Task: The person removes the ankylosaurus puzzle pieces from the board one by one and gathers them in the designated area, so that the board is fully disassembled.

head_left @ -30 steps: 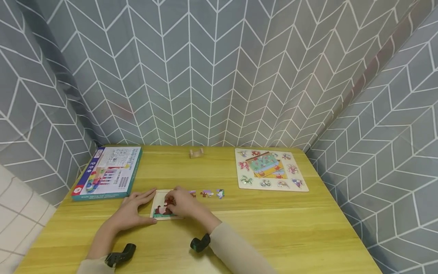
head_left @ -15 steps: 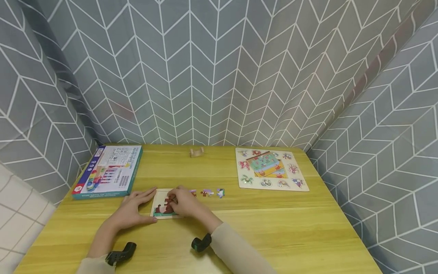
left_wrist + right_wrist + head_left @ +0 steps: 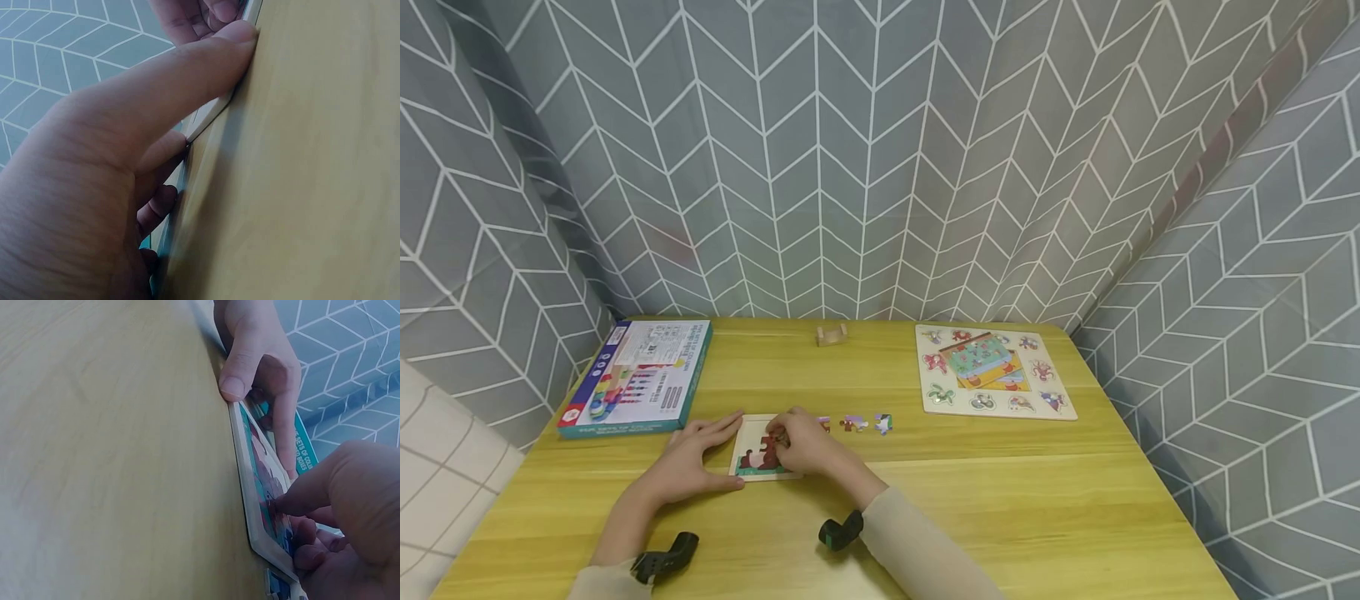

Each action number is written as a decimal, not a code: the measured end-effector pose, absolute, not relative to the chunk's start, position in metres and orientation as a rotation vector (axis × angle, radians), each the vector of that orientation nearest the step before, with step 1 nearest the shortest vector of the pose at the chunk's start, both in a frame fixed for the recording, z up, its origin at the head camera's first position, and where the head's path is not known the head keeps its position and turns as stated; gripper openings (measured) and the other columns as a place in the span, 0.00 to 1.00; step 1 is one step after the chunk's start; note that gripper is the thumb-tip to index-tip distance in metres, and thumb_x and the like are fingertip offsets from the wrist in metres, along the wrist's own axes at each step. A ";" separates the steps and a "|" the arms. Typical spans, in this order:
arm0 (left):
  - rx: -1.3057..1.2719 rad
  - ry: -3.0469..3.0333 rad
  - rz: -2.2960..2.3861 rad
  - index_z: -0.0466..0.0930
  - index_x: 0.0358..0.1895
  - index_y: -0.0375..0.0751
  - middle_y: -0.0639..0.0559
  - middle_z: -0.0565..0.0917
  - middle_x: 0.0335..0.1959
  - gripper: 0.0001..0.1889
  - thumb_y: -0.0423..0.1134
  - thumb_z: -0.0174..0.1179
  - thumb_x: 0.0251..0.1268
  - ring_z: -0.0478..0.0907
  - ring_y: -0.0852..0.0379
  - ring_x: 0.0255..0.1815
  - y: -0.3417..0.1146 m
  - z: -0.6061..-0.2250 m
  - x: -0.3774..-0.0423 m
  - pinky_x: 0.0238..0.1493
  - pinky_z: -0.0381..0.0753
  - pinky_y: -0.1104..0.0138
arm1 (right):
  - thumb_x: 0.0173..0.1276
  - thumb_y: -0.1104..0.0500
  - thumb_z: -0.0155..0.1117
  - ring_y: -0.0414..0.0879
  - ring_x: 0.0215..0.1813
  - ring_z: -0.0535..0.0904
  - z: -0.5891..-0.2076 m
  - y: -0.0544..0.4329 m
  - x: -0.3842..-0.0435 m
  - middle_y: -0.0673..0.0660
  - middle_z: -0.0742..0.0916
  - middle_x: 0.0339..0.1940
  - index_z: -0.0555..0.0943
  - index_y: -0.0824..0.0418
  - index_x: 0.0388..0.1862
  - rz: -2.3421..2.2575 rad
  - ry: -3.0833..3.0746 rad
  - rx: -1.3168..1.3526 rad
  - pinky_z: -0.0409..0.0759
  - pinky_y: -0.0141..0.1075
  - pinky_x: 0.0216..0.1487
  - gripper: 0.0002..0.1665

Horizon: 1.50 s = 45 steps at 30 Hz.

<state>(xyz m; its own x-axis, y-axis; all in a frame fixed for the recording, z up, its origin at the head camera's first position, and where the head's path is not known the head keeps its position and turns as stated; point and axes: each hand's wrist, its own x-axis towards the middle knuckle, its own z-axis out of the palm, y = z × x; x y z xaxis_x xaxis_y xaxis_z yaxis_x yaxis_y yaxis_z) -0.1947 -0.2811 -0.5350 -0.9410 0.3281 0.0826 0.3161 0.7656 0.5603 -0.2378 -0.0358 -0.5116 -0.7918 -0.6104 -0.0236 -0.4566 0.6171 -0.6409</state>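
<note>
A small square wooden jigsaw tray [image 3: 750,436] lies on the table, partly filled with a brown, pink and green picture; its upper left is bare wood. My left hand [image 3: 688,461] holds the tray's left side, thumb at the near corner and index finger at the far one. Over the tray's right half, my right hand [image 3: 811,443] pinches a brown jigsaw piece [image 3: 781,437] down at the picture, mostly covered by the fingers. In the right wrist view, the thumb tip meets the picture surface near the tray rim [image 3: 248,509].
Several loose jigsaw pieces [image 3: 854,423] lie in a row right of the tray. A boxed toy set [image 3: 647,375] is at the back left and a small wooden block [image 3: 831,335] at the back. An animal peg board [image 3: 934,404] bearing colourful cards lies back right.
My right fingers have shifted slightly to the right over the tray, showing more of the brown picture. My left hand has stayed in place.
</note>
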 end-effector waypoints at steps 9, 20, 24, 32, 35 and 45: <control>0.528 2.930 0.922 0.69 0.81 0.45 0.43 0.73 0.78 0.56 0.66 0.80 0.49 0.67 0.40 0.68 -0.282 -0.538 -0.195 0.59 0.63 0.45 | 0.74 0.69 0.63 0.34 0.39 0.73 -0.518 -0.034 -0.239 0.53 0.83 0.47 0.84 0.65 0.61 -1.043 2.536 -0.813 0.77 0.26 0.41 0.18; 0.527 2.921 0.938 0.69 0.81 0.45 0.44 0.71 0.80 0.56 0.66 0.79 0.50 0.66 0.39 0.69 -0.282 -0.534 -0.196 0.60 0.61 0.44 | 0.72 0.65 0.72 0.34 0.34 0.71 -0.519 -0.030 -0.241 0.48 0.81 0.39 0.82 0.64 0.64 -1.132 2.491 -0.836 0.74 0.26 0.37 0.22; 0.526 2.923 0.934 0.68 0.81 0.45 0.44 0.71 0.80 0.56 0.66 0.79 0.50 0.66 0.39 0.69 -0.282 -0.534 -0.196 0.60 0.61 0.43 | 0.72 0.65 0.73 0.34 0.32 0.71 -0.518 -0.030 -0.241 0.47 0.80 0.35 0.83 0.64 0.63 -1.132 2.500 -0.845 0.72 0.26 0.35 0.22; 0.518 2.921 0.924 0.68 0.81 0.46 0.45 0.72 0.79 0.56 0.67 0.79 0.50 0.67 0.41 0.68 -0.282 -0.535 -0.195 0.59 0.64 0.44 | 0.75 0.66 0.68 0.34 0.27 0.69 -0.517 -0.030 -0.243 0.47 0.79 0.31 0.83 0.66 0.65 -1.085 2.484 -0.875 0.70 0.26 0.31 0.21; 0.519 2.921 0.925 0.68 0.81 0.46 0.45 0.72 0.79 0.56 0.67 0.79 0.50 0.67 0.40 0.68 -0.282 -0.536 -0.195 0.59 0.64 0.43 | 0.75 0.66 0.67 0.35 0.25 0.69 -0.516 -0.030 -0.243 0.48 0.79 0.28 0.83 0.66 0.65 -1.083 2.473 -0.878 0.69 0.26 0.29 0.21; 0.511 2.928 0.914 0.68 0.82 0.47 0.45 0.72 0.79 0.57 0.67 0.79 0.49 0.67 0.41 0.68 -0.282 -0.536 -0.195 0.59 0.64 0.44 | 0.76 0.61 0.69 0.31 0.41 0.77 -0.510 -0.024 -0.241 0.53 0.86 0.51 0.81 0.63 0.69 -1.159 2.488 -0.899 0.77 0.26 0.40 0.24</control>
<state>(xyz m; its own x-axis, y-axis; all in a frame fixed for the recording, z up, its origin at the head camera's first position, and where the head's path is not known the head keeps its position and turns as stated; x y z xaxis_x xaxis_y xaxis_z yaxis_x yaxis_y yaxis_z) -0.1946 -0.2816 -0.5356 -0.9455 0.3187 0.0664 0.2999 0.7733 0.5587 -0.2408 -0.0238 -0.5099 -0.7773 -0.6284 0.0300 -0.4274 0.4925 -0.7582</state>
